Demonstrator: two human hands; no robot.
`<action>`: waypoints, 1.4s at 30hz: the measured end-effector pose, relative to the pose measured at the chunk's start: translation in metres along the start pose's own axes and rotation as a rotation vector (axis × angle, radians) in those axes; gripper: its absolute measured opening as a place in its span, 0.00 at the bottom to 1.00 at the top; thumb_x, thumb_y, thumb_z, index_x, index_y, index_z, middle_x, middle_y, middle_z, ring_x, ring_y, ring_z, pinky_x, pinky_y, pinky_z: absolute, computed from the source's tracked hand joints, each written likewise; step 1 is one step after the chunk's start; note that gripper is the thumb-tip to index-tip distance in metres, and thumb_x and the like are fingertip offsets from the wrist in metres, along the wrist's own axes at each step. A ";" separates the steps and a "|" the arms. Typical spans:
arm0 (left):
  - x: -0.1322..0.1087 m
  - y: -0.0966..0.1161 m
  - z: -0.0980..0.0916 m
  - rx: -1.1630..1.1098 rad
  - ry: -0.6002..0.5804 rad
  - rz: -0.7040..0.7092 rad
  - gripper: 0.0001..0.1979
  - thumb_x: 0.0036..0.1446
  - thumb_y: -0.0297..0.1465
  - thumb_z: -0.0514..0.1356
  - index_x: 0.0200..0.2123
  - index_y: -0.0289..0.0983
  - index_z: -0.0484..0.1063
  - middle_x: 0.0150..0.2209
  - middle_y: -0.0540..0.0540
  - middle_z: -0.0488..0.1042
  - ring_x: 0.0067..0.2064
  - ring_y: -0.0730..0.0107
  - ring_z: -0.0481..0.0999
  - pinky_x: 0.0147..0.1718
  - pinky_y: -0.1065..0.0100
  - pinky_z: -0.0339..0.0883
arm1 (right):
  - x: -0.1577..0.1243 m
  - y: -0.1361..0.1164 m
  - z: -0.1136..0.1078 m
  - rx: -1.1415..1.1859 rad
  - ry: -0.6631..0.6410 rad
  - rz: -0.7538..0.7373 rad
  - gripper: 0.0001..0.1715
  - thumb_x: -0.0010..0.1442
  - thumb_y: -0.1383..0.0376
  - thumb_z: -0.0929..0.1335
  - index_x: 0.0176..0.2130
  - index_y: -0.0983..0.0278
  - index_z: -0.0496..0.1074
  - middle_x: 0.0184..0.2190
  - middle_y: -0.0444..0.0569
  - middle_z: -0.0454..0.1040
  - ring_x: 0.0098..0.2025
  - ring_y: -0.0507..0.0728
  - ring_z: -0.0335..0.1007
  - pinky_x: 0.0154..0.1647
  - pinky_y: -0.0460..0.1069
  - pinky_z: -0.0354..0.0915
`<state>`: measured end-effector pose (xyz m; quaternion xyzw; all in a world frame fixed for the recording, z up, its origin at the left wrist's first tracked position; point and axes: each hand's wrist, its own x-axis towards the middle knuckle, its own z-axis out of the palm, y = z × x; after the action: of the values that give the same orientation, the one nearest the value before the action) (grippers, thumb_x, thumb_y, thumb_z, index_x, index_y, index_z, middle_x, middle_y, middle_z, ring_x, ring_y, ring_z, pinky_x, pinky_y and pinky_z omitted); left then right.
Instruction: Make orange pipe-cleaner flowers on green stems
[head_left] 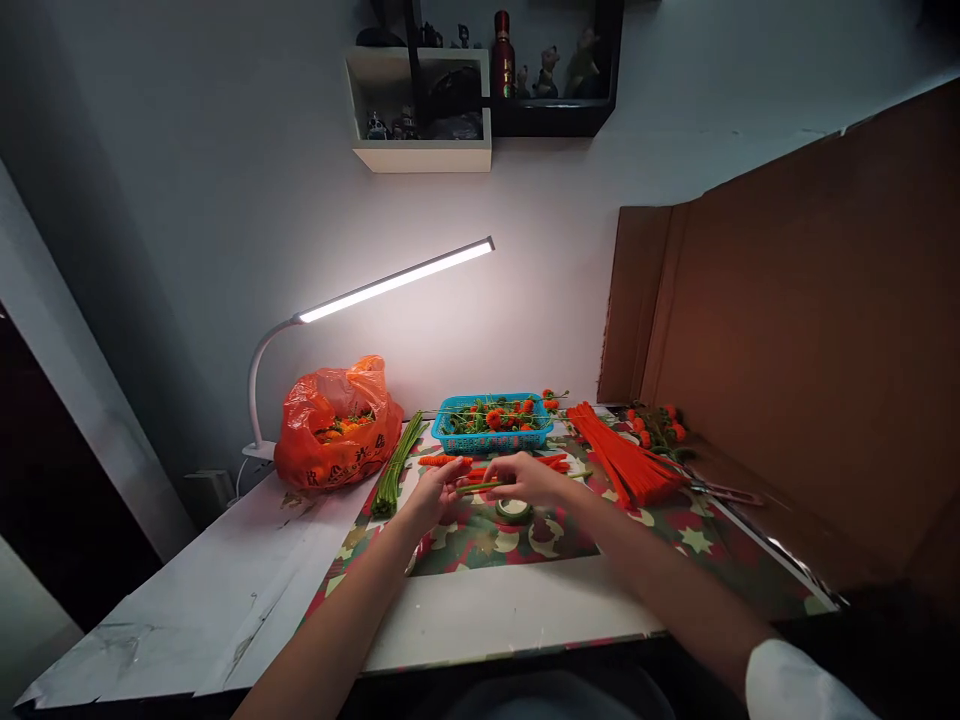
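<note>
My left hand [436, 494] and my right hand [527, 479] are close together above the patterned cloth. Between their fingertips runs a thin green stem [478, 487], pinched at both ends. Just beyond my left fingertips lies a fuzzy orange strip [444, 461]. More orange strips [551, 463] show behind my right hand, partly covered by it. A roll of green tape [514, 510] lies flat on the cloth below my right hand. Past my right wrist a green end [580, 474] sticks out; whether it belongs to the held stem I cannot tell.
A blue basket [491, 443] of orange flowers stands behind my hands. Left are a bundle of green fuzzy stems [395, 470], a red plastic bag [322, 468] and a lamp [397, 279]. Right lie an orange bundle [626, 460], scissors [724, 493] and a cardboard wall [795, 330].
</note>
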<state>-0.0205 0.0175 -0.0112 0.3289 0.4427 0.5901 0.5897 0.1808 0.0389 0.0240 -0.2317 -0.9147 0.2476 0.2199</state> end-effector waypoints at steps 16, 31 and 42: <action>-0.001 0.002 0.002 -0.027 -0.018 -0.083 0.07 0.49 0.30 0.65 0.28 0.32 0.73 0.29 0.43 0.77 0.22 0.77 0.73 0.18 0.78 0.68 | -0.012 -0.006 0.030 -0.475 0.364 0.248 0.17 0.65 0.62 0.57 0.31 0.63 0.68 0.26 0.48 0.72 0.28 0.52 0.66 0.26 0.46 0.44; -0.014 -0.005 0.004 0.398 -0.246 0.133 0.16 0.41 0.39 0.68 0.29 0.31 0.76 0.25 0.46 0.75 0.25 0.74 0.73 0.22 0.76 0.65 | -0.016 -0.001 0.040 -0.465 0.344 0.193 0.15 0.64 0.62 0.58 0.30 0.63 0.67 0.25 0.46 0.72 0.27 0.51 0.66 0.26 0.46 0.44; -0.001 0.001 0.002 0.108 0.057 0.289 0.21 0.38 0.40 0.69 0.33 0.31 0.74 0.30 0.44 0.77 0.21 0.77 0.71 0.17 0.78 0.63 | -0.017 0.002 0.033 -0.325 0.442 0.221 0.13 0.63 0.63 0.59 0.36 0.61 0.70 0.29 0.46 0.75 0.32 0.53 0.69 0.28 0.45 0.48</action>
<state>-0.0194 0.0173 -0.0092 0.4033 0.4384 0.6532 0.4673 0.1780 0.0194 -0.0078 -0.4106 -0.8414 0.0636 0.3456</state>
